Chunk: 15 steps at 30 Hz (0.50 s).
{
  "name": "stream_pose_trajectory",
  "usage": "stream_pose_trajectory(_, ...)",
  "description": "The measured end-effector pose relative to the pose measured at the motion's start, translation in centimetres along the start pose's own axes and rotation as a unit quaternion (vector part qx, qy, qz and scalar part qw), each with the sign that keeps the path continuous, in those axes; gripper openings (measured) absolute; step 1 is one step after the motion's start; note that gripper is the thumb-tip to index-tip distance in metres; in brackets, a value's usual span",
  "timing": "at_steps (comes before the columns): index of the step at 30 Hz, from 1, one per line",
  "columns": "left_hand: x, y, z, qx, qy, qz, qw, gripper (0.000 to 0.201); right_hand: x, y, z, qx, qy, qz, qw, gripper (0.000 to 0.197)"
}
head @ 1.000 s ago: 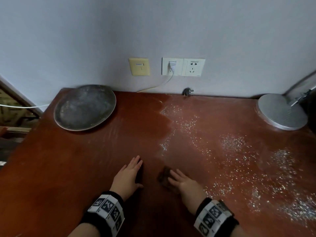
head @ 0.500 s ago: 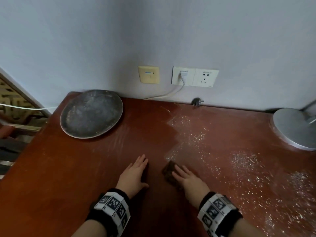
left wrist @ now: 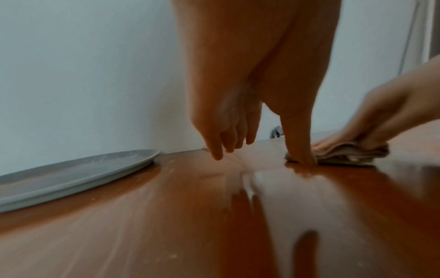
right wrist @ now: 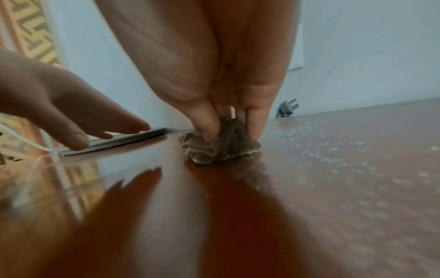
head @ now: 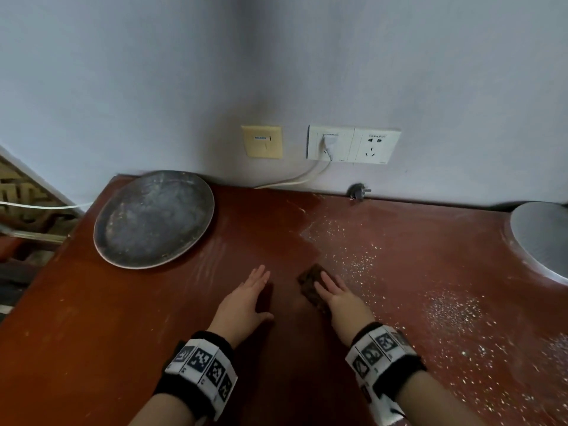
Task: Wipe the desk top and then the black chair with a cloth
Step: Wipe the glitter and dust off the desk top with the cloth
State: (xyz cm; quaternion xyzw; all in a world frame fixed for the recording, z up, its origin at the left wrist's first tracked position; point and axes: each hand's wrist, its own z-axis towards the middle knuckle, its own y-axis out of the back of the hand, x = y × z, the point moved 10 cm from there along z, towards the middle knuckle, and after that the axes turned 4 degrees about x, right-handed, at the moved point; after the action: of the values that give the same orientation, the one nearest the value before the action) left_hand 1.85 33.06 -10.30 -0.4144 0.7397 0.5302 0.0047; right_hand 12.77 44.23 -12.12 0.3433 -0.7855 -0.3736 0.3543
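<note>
Right hand has its fingers flat on the brown cloth mid-worktop, left hand resting open beside it, so I'd keep firm pressure and make overlapping passes rightward through that white dust.

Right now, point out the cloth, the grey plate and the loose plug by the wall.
cloth (head: 309, 281): head view, exposed left part beside the fingers.
grey plate (head: 153, 219): head view, middle of its dusty face.
loose plug (head: 358, 192): head view, its dark body.
</note>
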Motion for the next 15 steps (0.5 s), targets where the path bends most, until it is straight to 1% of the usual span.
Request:
stream_pose_trajectory(1,-0.7,0.1,-0.1,-0.013,-0.011,-0.004,1.000,0.080,0.2,0.1,0.2,0.000,-0.012,0.018,1.000,0.071)
stream_pose_trajectory(2,-1.7,0.1,-0.3,-0.028,-0.026,-0.002,0.999,0.074,0.9,-0.4,0.2,0.007,-0.008,0.023,1.000,0.070)
stream_pose_trajectory(4,-4.0,-0.5,-0.5,-0.041,-0.060,0.002,0.997,0.061,3.1,-1.7,-0.3,0.027,0.046,0.018,0.998,0.066)
stream_pose_trajectory(6,-6.0,-2.1,-0.3,-0.032,-0.072,0.022,0.997,0.055,3.6,-1.9,-0.6,0.039,0.092,0.064,0.993,0.062)
stream_pose_trajectory(8,-7.3,-4.0,0.3,-0.017,-0.063,0.040,0.997,0.052,2.1,-0.5,-0.4,0.032,0.103,0.138,0.985,0.055)
stream_pose_trajectory(9,-7.8,-4.6,0.8,-0.010,-0.052,0.062,0.997,0.051,0.4,0.8,-0.2,0.014,0.085,0.181,0.980,0.050)
stream_pose_trajectory(10,-8.2,-4.8,1.3,-0.010,-0.041,0.079,0.996,0.057,-1.6,2.3,0.0,-0.021,0.059,0.216,0.974,0.048)
stream_pose_trajectory(11,-8.5,-4.8,2.0,-0.012,-0.027,0.086,0.996,0.074,-3.7,3.6,0.1,-0.058,0.033,0.229,0.971,0.048)
stream_pose_trajectory(12,-8.6,-4.8,2.6,-0.010,-0.013,0.099,0.995,0.086,-5.4,4.5,0.3,-0.076,0.013,0.211,0.974,0.050)
stream_pose_trajectory(13,-8.5,-4.7,3.5,-0.005,-0.003,0.113,0.994,0.081,-6.7,4.9,0.7,-0.069,-0.006,0.170,0.983,0.053)
stream_pose_trajectory(15,-8.1,-4.2,5.3,0.006,0.009,0.138,0.990,0.051,-8.3,4.9,1.5,-0.023,-0.029,0.076,0.996,0.064)
